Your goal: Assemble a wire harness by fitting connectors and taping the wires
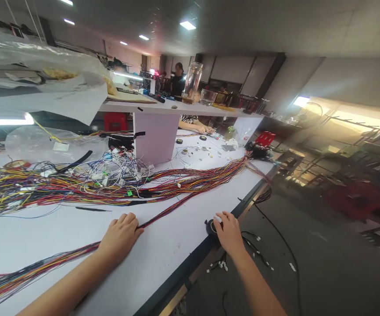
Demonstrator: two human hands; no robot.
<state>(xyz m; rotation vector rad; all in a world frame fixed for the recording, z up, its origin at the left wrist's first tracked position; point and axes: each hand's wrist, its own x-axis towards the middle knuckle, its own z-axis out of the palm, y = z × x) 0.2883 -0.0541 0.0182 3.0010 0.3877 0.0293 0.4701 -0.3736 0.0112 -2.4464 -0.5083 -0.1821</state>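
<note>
There we had the white worktable [78,237], and across it ran the long multicoloured wire bundle [190,182], red, yellow, blue and black strands fanning out leftward. Our left hand [120,235] lay flat on the bundle, fingers pressing, not clasping. Our right hand [229,230] was closed over a black tape roll [211,227] at the table's edge.

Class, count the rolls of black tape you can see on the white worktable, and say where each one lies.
3. One roll sits at the table's near edge under the right hand. Two more lie far back near a co-worker's hands. Others may be hidden among the wires.
</note>
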